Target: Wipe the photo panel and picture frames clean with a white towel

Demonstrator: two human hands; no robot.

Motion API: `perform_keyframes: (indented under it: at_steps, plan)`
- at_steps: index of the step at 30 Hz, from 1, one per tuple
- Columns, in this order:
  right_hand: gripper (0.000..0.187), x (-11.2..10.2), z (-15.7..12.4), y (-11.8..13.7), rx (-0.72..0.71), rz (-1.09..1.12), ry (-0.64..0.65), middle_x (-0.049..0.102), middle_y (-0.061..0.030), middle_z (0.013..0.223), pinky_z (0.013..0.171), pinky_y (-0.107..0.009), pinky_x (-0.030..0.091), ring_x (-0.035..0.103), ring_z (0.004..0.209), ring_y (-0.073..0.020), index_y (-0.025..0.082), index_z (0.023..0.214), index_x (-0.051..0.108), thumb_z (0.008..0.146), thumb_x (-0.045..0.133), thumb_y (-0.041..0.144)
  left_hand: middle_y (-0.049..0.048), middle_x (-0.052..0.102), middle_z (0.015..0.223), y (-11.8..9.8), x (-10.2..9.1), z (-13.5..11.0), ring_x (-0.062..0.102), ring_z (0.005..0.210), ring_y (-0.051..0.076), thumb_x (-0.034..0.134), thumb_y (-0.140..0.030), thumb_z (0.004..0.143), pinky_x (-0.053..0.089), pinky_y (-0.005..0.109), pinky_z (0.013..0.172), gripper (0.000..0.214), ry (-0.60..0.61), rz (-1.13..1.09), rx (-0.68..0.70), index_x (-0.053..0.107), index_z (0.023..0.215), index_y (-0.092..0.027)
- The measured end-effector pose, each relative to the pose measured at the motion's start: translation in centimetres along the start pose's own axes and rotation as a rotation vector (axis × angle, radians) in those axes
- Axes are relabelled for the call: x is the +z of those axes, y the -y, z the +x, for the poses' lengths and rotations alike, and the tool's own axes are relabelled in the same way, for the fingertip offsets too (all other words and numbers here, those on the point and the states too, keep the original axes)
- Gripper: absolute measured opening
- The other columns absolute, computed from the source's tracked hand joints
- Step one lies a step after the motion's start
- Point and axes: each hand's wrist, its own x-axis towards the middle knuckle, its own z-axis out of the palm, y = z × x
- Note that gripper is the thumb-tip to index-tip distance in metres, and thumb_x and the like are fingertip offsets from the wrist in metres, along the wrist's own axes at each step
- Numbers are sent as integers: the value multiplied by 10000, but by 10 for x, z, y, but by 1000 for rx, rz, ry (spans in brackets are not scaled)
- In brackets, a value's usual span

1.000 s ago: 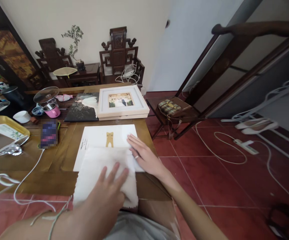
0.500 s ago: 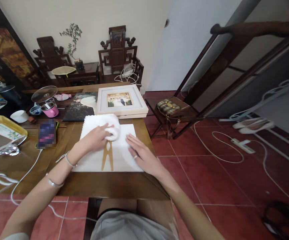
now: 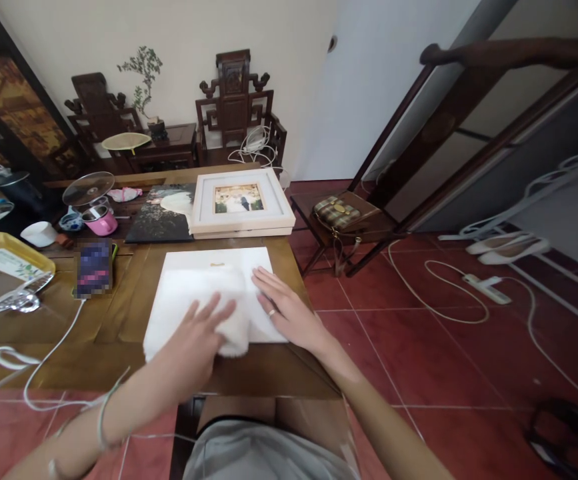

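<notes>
A white flat rectangular panel [image 3: 263,320] lies at the table's near edge. My left hand [image 3: 193,340] holds a fluffy white cloth [image 3: 231,313] down against it, fingers bent over the cloth and somewhat apart, slightly blurred. The cloth reaches the panel's near edge. Only the top end of a tan A-shaped piece [image 3: 217,265] shows above the cloth; its legs are covered. On the panel's right edge rests my right hand [image 3: 283,307], fingers stretched out and flat, with a ring on one finger.
Behind the panel sit a white-framed picture [image 3: 241,200] and a dark photo board [image 3: 161,217]. A phone [image 3: 93,267] on a cable, an oil bottle [image 3: 6,253], a pink cup [image 3: 99,220] and a white cup [image 3: 39,233] are leftward. A chair [image 3: 369,213] bears a plaid bag [image 3: 337,210].
My left hand has drawn the white cloth from the panel's far left part toward me, over the tan piece's legs. The right hand stays at the panel's right edge.
</notes>
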Motion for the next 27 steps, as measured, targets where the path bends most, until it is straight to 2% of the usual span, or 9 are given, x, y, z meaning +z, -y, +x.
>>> perform_keyframes:
  at_steps: [2,4,8,11,15,20,24,27]
  plan:
    - [462,0,0,0,1,8,-5,420,-114,1498,1164,-520,293,334,1415,-238,198,1425,459,972,410,276,80,262,1569,-18,1,-21,170,1447,388,538,26,677,251,615,1136,321,75,-22,31,737,854,-154]
    - [462,0,0,1,-1,14,-11,422,-106,1498,1163,-522,295,337,1414,-241,210,1426,458,971,411,280,71,251,1570,-27,2,-37,175,1444,388,558,11,669,255,612,1139,292,126,-53,59,738,826,-157]
    - [460,-1,1,1,-7,11,-7,425,-116,1494,1161,-522,301,341,1411,-246,197,1420,467,973,408,290,16,247,1571,-17,0,-44,186,1453,335,510,49,653,257,564,1162,374,110,-108,47,734,844,-183]
    - [459,0,1,1,-10,6,-7,429,-115,1491,1162,-523,299,342,1411,-243,200,1421,466,972,412,283,-4,271,1565,8,-5,-27,174,1464,275,445,75,674,241,505,1184,452,39,-134,31,726,906,-193]
    - [459,0,0,0,-11,10,-24,437,-89,1489,1161,-539,294,358,1402,-247,238,1425,461,969,427,277,19,330,1542,49,-18,12,177,1468,227,414,59,727,236,458,1185,498,-25,-161,44,682,1065,-191]
    - [459,-1,0,1,-10,-1,-9,434,-107,1488,1164,-526,291,346,1408,-241,211,1423,463,969,422,266,64,391,1506,94,-28,50,283,1435,245,395,26,756,314,379,1143,423,-113,-114,22,677,1015,-153]
    - [459,-2,1,2,1,-5,4,428,-129,1488,1164,-525,288,338,1412,-244,178,1418,468,970,415,265,68,394,1504,107,-27,56,280,1436,253,370,18,759,286,423,1155,457,-132,-88,-13,662,1066,-154]
    - [457,-2,1,2,-1,-1,-4,436,-126,1484,1161,-528,293,343,1409,-246,185,1415,473,969,415,269,83,357,1524,97,-24,47,202,1459,270,359,43,739,255,482,1162,448,-100,-74,-56,669,1009,-134]
